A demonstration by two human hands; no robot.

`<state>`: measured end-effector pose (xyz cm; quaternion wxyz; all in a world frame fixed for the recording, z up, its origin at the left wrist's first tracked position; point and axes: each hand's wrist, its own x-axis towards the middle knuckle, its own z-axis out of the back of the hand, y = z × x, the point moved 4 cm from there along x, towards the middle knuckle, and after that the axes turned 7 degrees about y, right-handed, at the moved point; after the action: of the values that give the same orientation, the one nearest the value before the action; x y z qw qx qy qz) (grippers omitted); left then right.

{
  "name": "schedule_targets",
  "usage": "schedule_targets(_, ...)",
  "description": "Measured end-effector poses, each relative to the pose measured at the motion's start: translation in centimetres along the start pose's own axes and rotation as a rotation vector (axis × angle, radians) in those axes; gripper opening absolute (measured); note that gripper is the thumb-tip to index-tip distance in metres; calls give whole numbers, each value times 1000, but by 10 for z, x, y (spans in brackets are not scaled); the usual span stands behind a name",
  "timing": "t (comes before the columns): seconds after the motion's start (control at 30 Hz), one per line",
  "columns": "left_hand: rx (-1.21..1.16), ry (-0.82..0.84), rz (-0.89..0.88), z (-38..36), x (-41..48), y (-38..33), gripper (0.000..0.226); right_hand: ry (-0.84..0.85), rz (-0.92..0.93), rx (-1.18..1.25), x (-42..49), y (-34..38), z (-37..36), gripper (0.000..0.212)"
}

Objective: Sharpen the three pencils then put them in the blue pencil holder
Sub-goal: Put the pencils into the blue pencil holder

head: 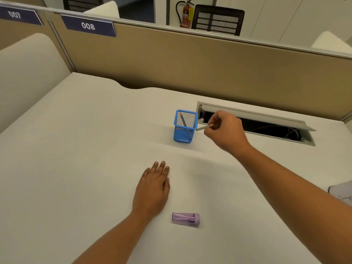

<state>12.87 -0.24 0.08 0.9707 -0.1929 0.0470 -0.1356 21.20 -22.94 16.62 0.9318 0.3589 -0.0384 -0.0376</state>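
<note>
The blue mesh pencil holder (184, 133) stands upright near the middle of the white desk. One grey pencil (183, 121) leans inside it. My right hand (225, 131) hovers just right of the holder's rim, pinching another grey pencil (202, 128) that points left toward the holder. Flat on the desk, palm down with fingers together, lies my left hand (153, 188), holding nothing. A purple pencil sharpener (185, 218) lies on its side near the front of the desk, just right of my left wrist. No third pencil is in view.
An open cable tray slot (266, 128) is sunk into the desk behind my right hand. A tan partition (190, 60) runs along the back edge. Some paper (341, 193) shows at the right edge.
</note>
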Motion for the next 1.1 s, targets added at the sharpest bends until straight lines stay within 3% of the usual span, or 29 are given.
schedule_targets(0.13,10,-8,-2,0,0,0,46,39,43,-73,36,11,-10,3)
schedule_targets(0.63,2,-34,-15,-2,2,1,49,371,80,-711,96,26,-70,19)
schedule_targets(0.93,-3,-37,-11,-3,0,1,50,505,129,-845,105,26,-88,21)
schedule_targets(1.1,-8,-18,-7,-2,0,0,50,456,153,-862,107,27,-90,18)
